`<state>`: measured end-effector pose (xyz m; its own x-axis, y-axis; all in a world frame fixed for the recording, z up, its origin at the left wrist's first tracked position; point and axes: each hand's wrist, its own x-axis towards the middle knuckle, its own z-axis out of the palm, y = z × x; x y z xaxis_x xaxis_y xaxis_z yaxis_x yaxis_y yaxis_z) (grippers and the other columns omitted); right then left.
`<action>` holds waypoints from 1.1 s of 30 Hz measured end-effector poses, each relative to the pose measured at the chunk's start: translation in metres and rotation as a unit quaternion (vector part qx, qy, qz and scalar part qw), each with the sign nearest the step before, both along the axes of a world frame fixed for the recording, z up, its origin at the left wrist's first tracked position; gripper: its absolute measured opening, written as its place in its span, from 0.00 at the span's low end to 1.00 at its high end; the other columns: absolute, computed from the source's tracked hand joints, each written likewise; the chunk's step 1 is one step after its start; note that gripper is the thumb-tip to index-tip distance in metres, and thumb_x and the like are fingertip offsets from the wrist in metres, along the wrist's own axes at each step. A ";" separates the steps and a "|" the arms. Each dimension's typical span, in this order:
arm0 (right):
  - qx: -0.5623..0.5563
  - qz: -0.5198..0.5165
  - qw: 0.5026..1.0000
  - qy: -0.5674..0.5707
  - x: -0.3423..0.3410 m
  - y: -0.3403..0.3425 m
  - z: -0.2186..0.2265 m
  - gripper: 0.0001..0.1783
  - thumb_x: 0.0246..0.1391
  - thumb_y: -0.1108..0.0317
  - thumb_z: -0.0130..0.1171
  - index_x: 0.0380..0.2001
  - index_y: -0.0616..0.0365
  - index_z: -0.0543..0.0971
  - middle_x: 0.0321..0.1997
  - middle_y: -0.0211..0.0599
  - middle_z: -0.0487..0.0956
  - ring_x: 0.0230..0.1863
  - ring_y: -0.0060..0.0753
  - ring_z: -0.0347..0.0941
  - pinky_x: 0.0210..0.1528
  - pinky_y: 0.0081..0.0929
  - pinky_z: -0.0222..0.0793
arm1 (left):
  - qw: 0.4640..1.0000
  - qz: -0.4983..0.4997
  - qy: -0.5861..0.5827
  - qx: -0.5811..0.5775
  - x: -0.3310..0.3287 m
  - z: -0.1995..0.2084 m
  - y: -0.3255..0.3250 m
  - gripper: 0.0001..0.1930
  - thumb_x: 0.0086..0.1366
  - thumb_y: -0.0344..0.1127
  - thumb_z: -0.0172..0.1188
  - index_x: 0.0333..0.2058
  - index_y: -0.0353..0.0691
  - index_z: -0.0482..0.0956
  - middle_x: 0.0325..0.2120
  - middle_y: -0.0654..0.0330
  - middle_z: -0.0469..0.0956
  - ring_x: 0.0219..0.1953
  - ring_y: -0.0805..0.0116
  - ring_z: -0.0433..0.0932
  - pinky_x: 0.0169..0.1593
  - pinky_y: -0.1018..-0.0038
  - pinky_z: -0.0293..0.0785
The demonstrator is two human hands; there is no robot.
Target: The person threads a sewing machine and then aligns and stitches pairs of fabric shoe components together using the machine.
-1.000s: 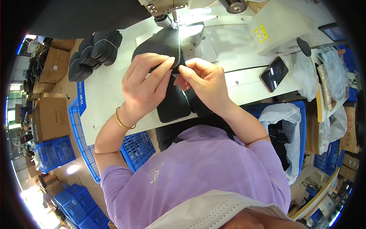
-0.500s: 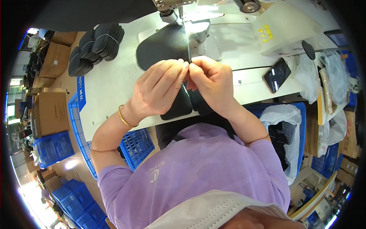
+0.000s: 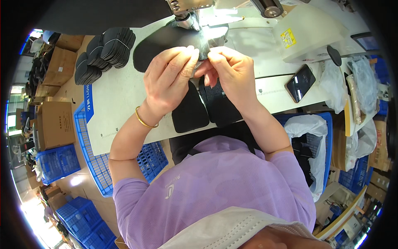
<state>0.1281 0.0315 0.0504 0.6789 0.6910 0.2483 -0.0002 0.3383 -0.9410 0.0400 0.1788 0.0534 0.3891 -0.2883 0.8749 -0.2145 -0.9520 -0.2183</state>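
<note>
Under the lit needle area of a sewing machine (image 3: 189, 20) lies a flat black fabric piece with a rounded end (image 3: 151, 49). My left hand (image 3: 166, 81) is closed, fingertips pinched at the near edge of this piece. Just to its right, my right hand (image 3: 232, 76) is also closed, thumb and index finger pinching the edge close to the needle. The fingers partly hide what lies between them. Nearer to me, two black pads, a left pad (image 3: 190, 112) and a right pad (image 3: 222, 106), lie side by side at the table's front edge, below my hands.
Tied stacks of black rounded pieces (image 3: 117, 46) sit at the table's far left. A phone (image 3: 300, 83) lies on the right. Blue crates, including a left crate (image 3: 89, 153), and a lined bin holding black pieces (image 3: 306, 128) flank me. Cardboard boxes (image 3: 56, 124) stand farther left.
Both hands have moved away from me, toward the needle. The black piece has shifted farther under the machine and turned slightly left. More of the two near pads shows now.
</note>
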 end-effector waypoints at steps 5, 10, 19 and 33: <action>0.012 -0.010 1.000 0.013 0.004 0.012 0.000 0.15 0.64 0.70 0.47 0.27 0.64 0.80 0.25 0.35 0.83 0.19 0.15 0.72 0.22 0.15 0.69 | 0.999 -0.015 -0.013 0.038 0.010 0.003 0.019 0.18 0.37 0.22 0.62 0.34 0.31 0.83 0.35 0.57 0.81 0.39 0.61 0.80 0.36 0.70 0.79; 0.010 0.003 0.999 0.030 0.000 0.010 -0.005 0.13 0.64 0.70 0.49 0.33 0.66 0.81 0.27 0.37 0.84 0.20 0.14 0.72 0.24 0.14 0.69 | 0.999 -0.019 -0.003 0.048 0.020 0.008 0.033 0.17 0.40 0.24 0.60 0.35 0.32 0.83 0.36 0.58 0.82 0.38 0.62 0.80 0.37 0.70 0.78; -0.006 0.025 1.000 0.018 -0.005 0.005 -0.008 0.12 0.64 0.68 0.51 0.35 0.65 0.81 0.29 0.37 0.85 0.21 0.14 0.73 0.23 0.13 0.68 | 0.999 0.010 -0.005 0.051 0.028 0.010 0.034 0.16 0.40 0.24 0.61 0.33 0.32 0.83 0.34 0.60 0.81 0.37 0.63 0.79 0.37 0.71 0.77; -0.036 0.052 0.997 0.035 -0.011 0.000 -0.013 0.11 0.64 0.67 0.53 0.37 0.63 0.82 0.29 0.35 0.84 0.22 0.15 0.74 0.24 0.14 0.68 | 0.996 0.051 0.055 0.042 0.017 0.010 0.031 0.18 0.46 0.27 0.61 0.39 0.31 0.81 0.38 0.58 0.79 0.41 0.62 0.78 0.39 0.70 0.77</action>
<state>0.1175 0.0317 0.0370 0.6167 0.7727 0.1503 -0.0977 0.2645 -0.9594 0.0574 0.2102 0.0636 0.5121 -0.3132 0.7998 -0.1438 -0.9493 -0.2797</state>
